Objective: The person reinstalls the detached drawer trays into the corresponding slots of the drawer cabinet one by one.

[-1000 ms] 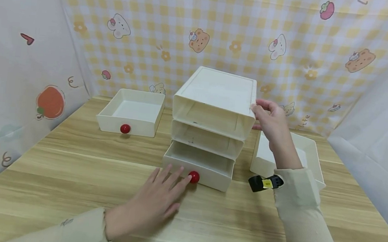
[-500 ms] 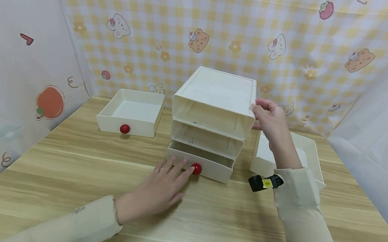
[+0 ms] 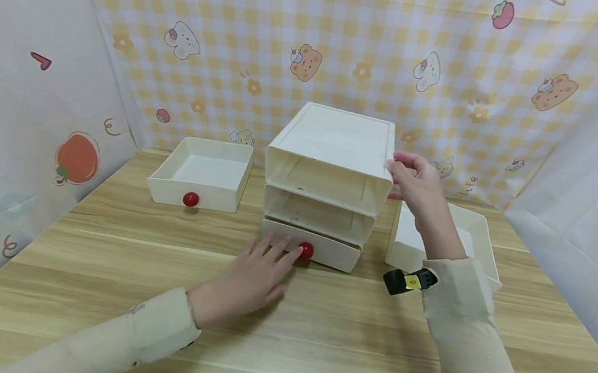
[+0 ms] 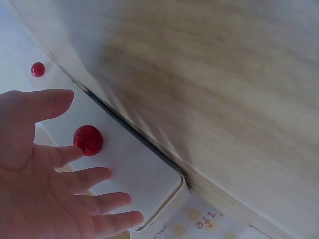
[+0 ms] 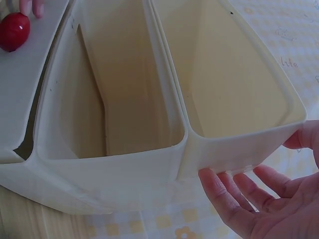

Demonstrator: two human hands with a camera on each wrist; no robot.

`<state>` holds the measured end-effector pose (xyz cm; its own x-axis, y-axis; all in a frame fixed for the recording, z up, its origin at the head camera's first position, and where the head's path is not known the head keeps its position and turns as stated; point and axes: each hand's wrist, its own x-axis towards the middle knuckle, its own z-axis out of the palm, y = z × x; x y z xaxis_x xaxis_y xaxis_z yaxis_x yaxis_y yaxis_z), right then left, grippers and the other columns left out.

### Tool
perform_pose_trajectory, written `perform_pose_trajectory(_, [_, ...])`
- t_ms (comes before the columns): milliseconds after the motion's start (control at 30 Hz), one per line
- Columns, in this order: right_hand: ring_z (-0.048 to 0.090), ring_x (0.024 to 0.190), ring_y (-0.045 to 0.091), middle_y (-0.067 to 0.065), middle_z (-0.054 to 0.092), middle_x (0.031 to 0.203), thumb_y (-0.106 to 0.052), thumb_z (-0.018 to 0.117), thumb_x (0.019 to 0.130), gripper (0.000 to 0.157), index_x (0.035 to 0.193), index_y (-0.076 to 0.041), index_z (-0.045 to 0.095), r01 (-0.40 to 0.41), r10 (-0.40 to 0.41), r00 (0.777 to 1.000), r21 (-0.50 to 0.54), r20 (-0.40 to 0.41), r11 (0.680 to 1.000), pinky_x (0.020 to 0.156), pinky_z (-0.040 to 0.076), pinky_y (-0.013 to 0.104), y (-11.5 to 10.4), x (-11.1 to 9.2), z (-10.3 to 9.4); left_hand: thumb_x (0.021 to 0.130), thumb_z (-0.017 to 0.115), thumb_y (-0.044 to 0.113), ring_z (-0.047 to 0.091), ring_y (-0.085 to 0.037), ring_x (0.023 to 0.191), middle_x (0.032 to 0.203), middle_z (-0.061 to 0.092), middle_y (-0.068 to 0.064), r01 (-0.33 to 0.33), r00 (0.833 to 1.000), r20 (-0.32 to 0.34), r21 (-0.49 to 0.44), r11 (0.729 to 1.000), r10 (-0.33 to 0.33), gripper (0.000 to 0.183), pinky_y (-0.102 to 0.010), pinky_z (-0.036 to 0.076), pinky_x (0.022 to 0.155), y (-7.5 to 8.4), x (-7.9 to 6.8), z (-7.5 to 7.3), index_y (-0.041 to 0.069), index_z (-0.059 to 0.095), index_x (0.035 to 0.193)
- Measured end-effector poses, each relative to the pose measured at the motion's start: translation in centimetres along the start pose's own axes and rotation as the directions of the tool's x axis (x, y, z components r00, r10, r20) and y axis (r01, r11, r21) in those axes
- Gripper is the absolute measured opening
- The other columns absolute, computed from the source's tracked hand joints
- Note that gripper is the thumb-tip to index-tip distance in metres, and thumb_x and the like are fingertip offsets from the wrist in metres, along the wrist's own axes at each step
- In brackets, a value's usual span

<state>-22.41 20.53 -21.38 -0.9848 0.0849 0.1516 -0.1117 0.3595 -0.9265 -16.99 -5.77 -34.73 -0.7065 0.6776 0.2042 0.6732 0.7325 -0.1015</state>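
Note:
A white three-tier drawer cabinet [image 3: 346, 140] stands mid-table, its top two slots without drawers. Its bottom drawer [image 3: 333, 253], with a round red knob [image 3: 306, 251], sits almost flush in the lowest slot. My left hand [image 3: 247, 277] touches that drawer front with spread, straight fingers, the index fingertip beside the knob. In the left wrist view the palm and straight fingers [image 4: 102, 204] show plainly. My right hand [image 3: 420, 189] holds the cabinet's upper right corner, thumb on the top and fingers against the side wall [image 5: 234, 149].
One loose white drawer [image 3: 198, 195] with a red knob [image 3: 191, 199] lies on the wooden table at the left. Another loose drawer [image 3: 480, 234] lies at the right, partly behind the right forearm. A patterned cloth [image 3: 367, 43] hangs behind.
The bottom drawer has slid back into the cabinet, from clearly pulled out to almost flush. My left hand has moved forward with it. The right hand has stayed in place.

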Motion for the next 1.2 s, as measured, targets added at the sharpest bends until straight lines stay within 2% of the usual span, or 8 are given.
perform_pose_trajectory(400, [0.052,0.097,0.016,-0.004,0.042,0.113,-0.032,0.047,0.095,0.052,0.137,-0.002,0.040,0.003,-0.003,1.000,-0.002,0.006,1.000,0.071,0.056,0.021,-0.01,0.03,0.00,0.088,0.061,0.035,0.039,-0.045,0.128,0.143,0.041,-0.017,-0.002,1.000,-0.010,0.015,1.000,0.002,0.062,-0.060,0.036,0.102,-0.37,0.60,0.14,0.010,0.038,0.140])
perform_pose_trajectory(833, [0.051,0.098,0.015,-0.001,0.042,0.117,-0.034,0.047,0.095,0.054,0.138,-0.002,0.039,-0.001,0.001,1.000,-0.016,0.015,1.000,0.070,0.055,0.019,-0.11,-0.01,-0.14,0.090,0.058,0.035,0.035,-0.046,0.130,0.147,0.036,-0.014,0.049,0.998,0.050,-0.010,0.999,-0.048,0.062,-0.061,0.032,0.104,-0.16,0.87,-0.25,0.014,0.034,0.144])
perform_pose_trajectory(1200, [0.052,0.090,0.009,-0.003,0.043,0.114,-0.033,0.047,0.094,0.053,0.137,-0.002,0.040,-0.001,0.001,1.000,0.001,0.006,1.000,0.068,0.054,0.018,-0.09,0.03,-0.04,0.090,0.059,0.034,0.033,-0.046,0.131,0.147,0.035,-0.015,0.051,0.997,0.056,-0.012,0.999,-0.051,0.064,-0.061,0.032,0.105,-0.02,0.87,-0.20,0.013,0.032,0.144])
